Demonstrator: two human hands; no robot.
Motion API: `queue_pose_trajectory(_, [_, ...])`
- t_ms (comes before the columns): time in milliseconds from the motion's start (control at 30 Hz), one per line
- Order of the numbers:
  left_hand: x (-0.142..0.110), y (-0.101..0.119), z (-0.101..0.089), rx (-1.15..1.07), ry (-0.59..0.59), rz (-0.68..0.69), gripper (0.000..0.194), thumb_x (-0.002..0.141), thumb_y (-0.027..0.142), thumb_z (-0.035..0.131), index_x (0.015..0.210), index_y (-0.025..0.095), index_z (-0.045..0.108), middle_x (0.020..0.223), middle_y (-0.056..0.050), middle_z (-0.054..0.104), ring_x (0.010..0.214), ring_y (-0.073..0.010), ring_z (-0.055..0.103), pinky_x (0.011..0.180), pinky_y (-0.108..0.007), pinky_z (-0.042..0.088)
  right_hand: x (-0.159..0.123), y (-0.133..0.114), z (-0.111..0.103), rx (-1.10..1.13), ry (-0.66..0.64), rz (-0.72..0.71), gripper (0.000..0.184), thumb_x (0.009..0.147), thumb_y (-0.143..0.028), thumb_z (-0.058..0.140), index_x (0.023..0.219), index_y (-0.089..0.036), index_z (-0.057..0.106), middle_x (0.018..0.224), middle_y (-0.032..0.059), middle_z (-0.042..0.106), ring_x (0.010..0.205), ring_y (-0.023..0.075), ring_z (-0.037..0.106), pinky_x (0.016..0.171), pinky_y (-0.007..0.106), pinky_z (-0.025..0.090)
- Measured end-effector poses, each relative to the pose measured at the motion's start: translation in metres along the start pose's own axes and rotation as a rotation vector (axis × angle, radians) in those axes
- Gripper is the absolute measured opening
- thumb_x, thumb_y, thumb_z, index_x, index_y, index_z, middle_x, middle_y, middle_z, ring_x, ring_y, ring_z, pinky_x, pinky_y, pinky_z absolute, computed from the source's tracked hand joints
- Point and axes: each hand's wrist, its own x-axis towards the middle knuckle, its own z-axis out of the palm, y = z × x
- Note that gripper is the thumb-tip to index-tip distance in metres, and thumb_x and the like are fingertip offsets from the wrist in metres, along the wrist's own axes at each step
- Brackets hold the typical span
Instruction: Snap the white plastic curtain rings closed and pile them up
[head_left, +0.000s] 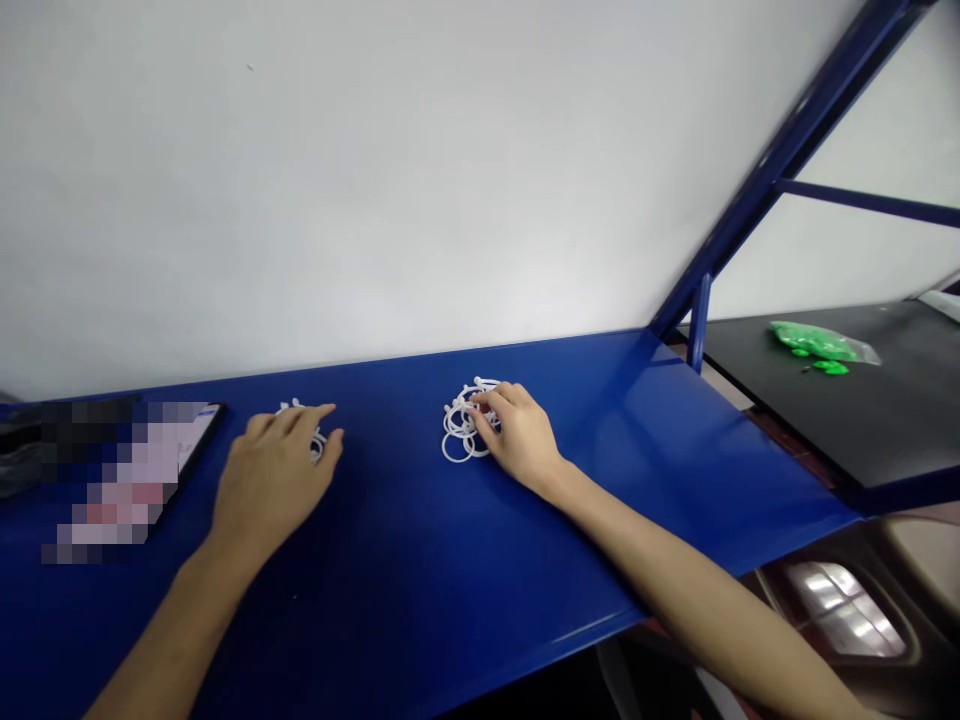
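Note:
On the blue shelf (pixel 397 530) lies a loose pile of thin white plastic rings (pixel 458 448), each with a small knob. My right hand (pixel 517 425) reaches into this pile from the right, its thumb and fingertips closed together on one of the white rings. A smaller group of similar white rings (pixel 316 446) lies farther left, mostly hidden under my left hand (pixel 274 470). That hand is over them palm down, thumb and index finger stretched apart. Whether its hidden fingertips touch the rings is unclear.
A phone (pixel 150 470) with a blurred screen lies at the left beside a dark object (pixel 22 440). Behind stands a white wall (pixel 375 180). Blue metal bars (pixel 750 190) rise at the right. Beyond them, a black table (pixel 840 420) carries a bag of green pieces (pixel 817 342).

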Motion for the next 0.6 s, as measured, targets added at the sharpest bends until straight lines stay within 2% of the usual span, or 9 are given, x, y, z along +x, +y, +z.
queue_pose_trajectory(67, [0.002,-0.017,0.002,0.069,-0.065,-0.024,0.036,0.09,0.041,0.05,0.113,0.021,0.069,0.115,-0.017,0.07,0.108,-0.0401,0.061,0.086,-0.052,0.049,0.002,0.001,0.0,-0.032,-0.021,0.016,0.021,0.097,-0.029,0.058,0.109,-0.016,0.069,0.101,0.0107,0.068,0.096,0.0249,0.06,0.084,0.039,0.052])
queue_pose_trajectory(167, [0.002,-0.029,0.004,0.092,-0.124,-0.037,0.035,0.091,0.041,0.048,0.108,0.019,0.069,0.114,-0.016,0.07,0.103,-0.0379,0.062,0.083,-0.049,0.049,0.001,-0.002,-0.004,-0.021,-0.012,0.016,0.021,0.098,-0.03,0.057,0.109,-0.016,0.069,0.101,0.0104,0.068,0.095,0.0241,0.058,0.085,0.038,0.051])
queue_pose_trajectory(400, [0.004,-0.03,0.0,0.036,-0.118,-0.018,0.032,0.095,0.037,0.045,0.103,0.02,0.07,0.108,-0.013,0.073,0.097,-0.0325,0.065,0.076,-0.04,0.047,-0.006,-0.01,-0.009,0.066,0.025,-0.083,0.018,0.098,-0.026,0.057,0.107,-0.017,0.069,0.097,0.0089,0.069,0.091,0.0231,0.059,0.084,0.038,0.05])
queue_pose_trajectory(600, [0.006,-0.02,-0.015,-0.144,-0.095,-0.152,0.028,0.091,0.041,0.053,0.103,0.021,0.069,0.103,-0.003,0.075,0.095,-0.0257,0.068,0.081,-0.033,0.048,-0.01,-0.019,-0.011,0.106,-0.003,-0.149,0.019,0.099,-0.025,0.054,0.105,-0.016,0.07,0.094,0.0084,0.068,0.087,0.0213,0.058,0.081,0.036,0.05])
